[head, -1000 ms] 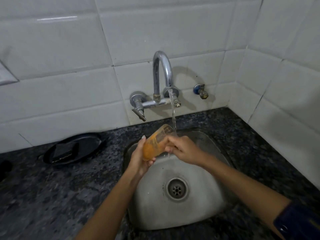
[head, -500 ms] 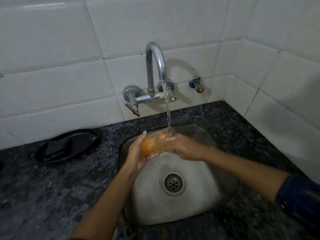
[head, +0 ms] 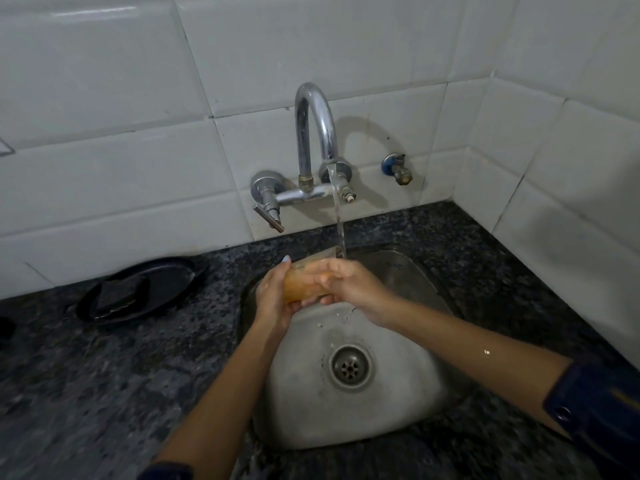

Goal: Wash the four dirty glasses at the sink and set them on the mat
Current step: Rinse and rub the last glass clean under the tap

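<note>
An orange-tinted glass (head: 300, 286) lies tilted on its side over the steel sink (head: 398, 407), its rim toward the water stream (head: 340, 230) that falls from the chrome tap (head: 313, 133). My left hand (head: 273, 299) cups the glass from the base and left side. My right hand (head: 353, 289) wraps over its upper part and rim, fingers across the front. Water drops fall from the hands into the basin. No other glasses and no mat are in view.
A black plate (head: 156, 282) with a dark scrub pad (head: 119, 294) sits on the speckled granite counter (head: 86, 375) left of the sink. White tiled walls close the back and right. A small valve (head: 398, 168) juts from the wall right of the tap. The drain (head: 350, 367) is open.
The glass has tipped lower and flatter under the stream, and my right hand has slid further over it. Both hands stay over the sink's back edge.
</note>
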